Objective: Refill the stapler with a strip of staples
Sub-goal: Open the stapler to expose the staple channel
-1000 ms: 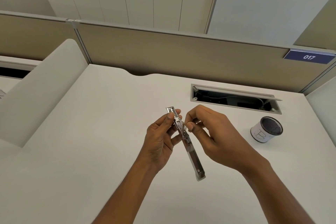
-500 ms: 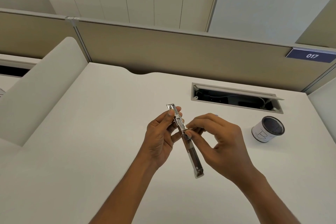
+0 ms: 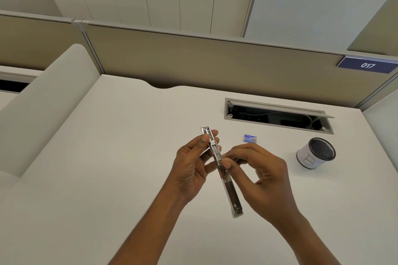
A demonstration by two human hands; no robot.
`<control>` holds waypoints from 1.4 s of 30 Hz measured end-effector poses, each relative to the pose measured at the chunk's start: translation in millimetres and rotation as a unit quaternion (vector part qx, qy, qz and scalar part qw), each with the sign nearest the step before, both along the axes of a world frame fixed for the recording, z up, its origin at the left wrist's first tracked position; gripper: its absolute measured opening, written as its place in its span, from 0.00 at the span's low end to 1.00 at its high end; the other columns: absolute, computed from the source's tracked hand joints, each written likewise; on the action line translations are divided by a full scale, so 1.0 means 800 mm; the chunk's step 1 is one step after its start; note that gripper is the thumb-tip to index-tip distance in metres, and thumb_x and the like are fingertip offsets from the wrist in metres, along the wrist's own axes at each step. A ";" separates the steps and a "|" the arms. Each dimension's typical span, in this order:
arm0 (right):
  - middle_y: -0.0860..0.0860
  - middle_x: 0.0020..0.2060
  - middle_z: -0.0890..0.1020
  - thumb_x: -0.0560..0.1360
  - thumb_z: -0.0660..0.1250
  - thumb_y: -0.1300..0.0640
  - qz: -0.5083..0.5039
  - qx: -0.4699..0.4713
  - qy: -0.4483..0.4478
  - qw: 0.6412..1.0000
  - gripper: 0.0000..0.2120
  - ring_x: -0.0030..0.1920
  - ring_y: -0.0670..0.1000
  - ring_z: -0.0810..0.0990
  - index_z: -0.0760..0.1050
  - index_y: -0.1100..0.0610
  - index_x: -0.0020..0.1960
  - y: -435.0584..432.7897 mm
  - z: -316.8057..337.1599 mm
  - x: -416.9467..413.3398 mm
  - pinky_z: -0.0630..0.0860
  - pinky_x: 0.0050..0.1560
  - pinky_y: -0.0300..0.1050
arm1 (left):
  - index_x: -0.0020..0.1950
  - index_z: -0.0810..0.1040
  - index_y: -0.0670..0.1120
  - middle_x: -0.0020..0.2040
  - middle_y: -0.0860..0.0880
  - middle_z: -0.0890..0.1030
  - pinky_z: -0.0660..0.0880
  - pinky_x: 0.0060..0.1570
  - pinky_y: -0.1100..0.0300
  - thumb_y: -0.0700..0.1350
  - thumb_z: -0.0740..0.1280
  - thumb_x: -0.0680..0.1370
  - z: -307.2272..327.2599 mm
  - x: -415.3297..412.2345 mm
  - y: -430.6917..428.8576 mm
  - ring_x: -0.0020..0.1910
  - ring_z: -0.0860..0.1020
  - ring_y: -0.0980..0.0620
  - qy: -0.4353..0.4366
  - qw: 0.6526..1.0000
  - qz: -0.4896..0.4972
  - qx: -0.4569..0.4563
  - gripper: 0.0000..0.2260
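The left hand [image 3: 191, 163] holds the opened silver metal stapler [image 3: 221, 170] above the white desk's [image 3: 107, 157] middle. The right hand [image 3: 258, 170], pinching at its channel, has shifted aside, uncovering a small blue staple box [image 3: 250, 138] near the far edge; loading appears under way.

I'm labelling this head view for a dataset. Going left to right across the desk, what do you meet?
left hand → stapler → right hand → mesh cup
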State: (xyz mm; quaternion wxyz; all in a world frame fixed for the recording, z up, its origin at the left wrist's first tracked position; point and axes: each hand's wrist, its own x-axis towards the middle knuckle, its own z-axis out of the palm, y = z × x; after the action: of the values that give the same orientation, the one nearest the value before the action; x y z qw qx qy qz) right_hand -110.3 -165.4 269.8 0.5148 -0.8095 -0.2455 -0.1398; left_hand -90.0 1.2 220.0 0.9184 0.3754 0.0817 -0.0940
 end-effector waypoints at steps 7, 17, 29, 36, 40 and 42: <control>0.53 0.40 0.88 0.78 0.68 0.53 0.014 0.146 0.208 0.967 0.09 0.41 0.52 0.86 0.86 0.56 0.49 0.003 0.013 0.023 0.83 0.45 0.42 | 0.59 0.87 0.44 0.53 0.45 0.86 0.84 0.47 0.52 0.54 0.80 0.70 0.000 0.000 -0.008 0.50 0.85 0.49 0.004 1.000 -0.024 0.008 0.22; 0.53 0.43 0.87 0.75 0.74 0.57 -0.014 0.177 0.325 0.929 0.06 0.44 0.52 0.86 0.84 0.55 0.51 0.007 0.016 0.050 0.83 0.48 0.44 | 0.58 0.88 0.45 0.47 0.48 0.88 0.83 0.40 0.58 0.51 0.77 0.72 0.007 -0.004 -0.006 0.44 0.86 0.53 0.002 1.000 -0.028 -0.007 0.17; 0.52 0.41 0.87 0.72 0.77 0.62 -0.026 0.096 0.304 0.947 0.07 0.46 0.54 0.87 0.85 0.54 0.48 0.012 0.010 0.047 0.85 0.50 0.51 | 0.58 0.88 0.46 0.50 0.49 0.88 0.83 0.42 0.57 0.52 0.75 0.74 0.006 -0.014 -0.008 0.48 0.86 0.52 -0.013 0.999 -0.035 0.019 0.15; 0.54 0.40 0.87 0.70 0.78 0.62 -0.026 0.130 0.312 0.941 0.06 0.45 0.58 0.87 0.85 0.56 0.46 0.015 0.008 0.047 0.85 0.47 0.47 | 0.57 0.88 0.46 0.48 0.49 0.87 0.83 0.41 0.57 0.51 0.76 0.73 0.008 -0.018 -0.008 0.46 0.85 0.52 -0.014 0.999 -0.036 0.022 0.15; 0.53 0.40 0.87 0.72 0.77 0.63 -0.027 0.118 0.306 0.944 0.05 0.44 0.56 0.87 0.85 0.56 0.47 0.015 0.006 0.044 0.85 0.47 0.47 | 0.56 0.88 0.47 0.47 0.49 0.87 0.83 0.41 0.57 0.51 0.75 0.73 0.010 -0.022 -0.007 0.47 0.86 0.52 -0.020 0.999 -0.035 0.026 0.14; 0.52 0.40 0.87 0.73 0.76 0.62 -0.016 0.122 0.313 0.942 0.04 0.44 0.53 0.87 0.85 0.56 0.47 0.014 0.007 0.044 0.85 0.45 0.45 | 0.56 0.88 0.46 0.47 0.48 0.87 0.83 0.41 0.57 0.50 0.75 0.75 0.011 -0.023 -0.006 0.48 0.86 0.51 -0.024 0.999 -0.033 0.023 0.13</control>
State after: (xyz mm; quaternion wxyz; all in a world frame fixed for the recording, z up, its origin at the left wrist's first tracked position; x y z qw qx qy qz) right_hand -75.2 -154.0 275.2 0.6580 -0.7473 -0.0406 0.0834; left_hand -108.6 -3.6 228.5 0.9078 0.4008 0.0491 -0.1132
